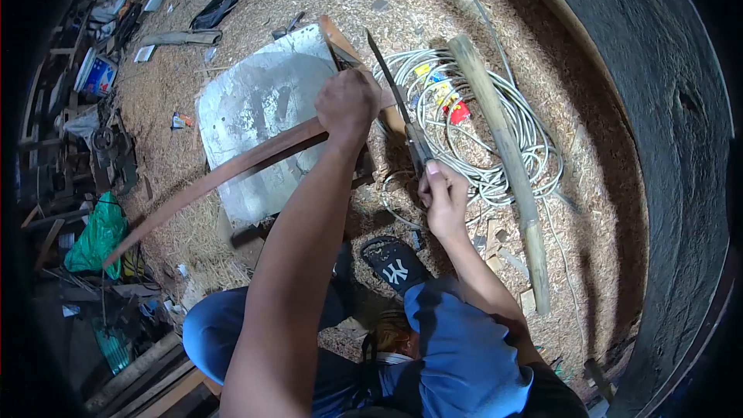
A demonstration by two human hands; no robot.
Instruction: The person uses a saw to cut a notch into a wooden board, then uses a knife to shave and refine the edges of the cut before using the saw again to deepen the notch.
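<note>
My left hand (pixel 346 104) is closed round a long, curved strip of reddish wood (pixel 232 173), which runs down to the lower left across a worn, whitish board (pixel 267 108). In my right hand (pixel 445 200), the fingers are wrapped round the handle of a long, narrow blade (pixel 385 70) that points up and to the left. The blade stands just right of my left hand, apart from it. Behind the blade and my right hand lies a coil of pale cable (pixel 503 174) on the shavings.
A pale wooden pole (pixel 499 128) lies over the cable coil. A large dark beam (pixel 642 101) curves down the right side. Scrap and a green bag (pixel 99 234) are piled at the left. A black sandal (pixel 395 265) is below.
</note>
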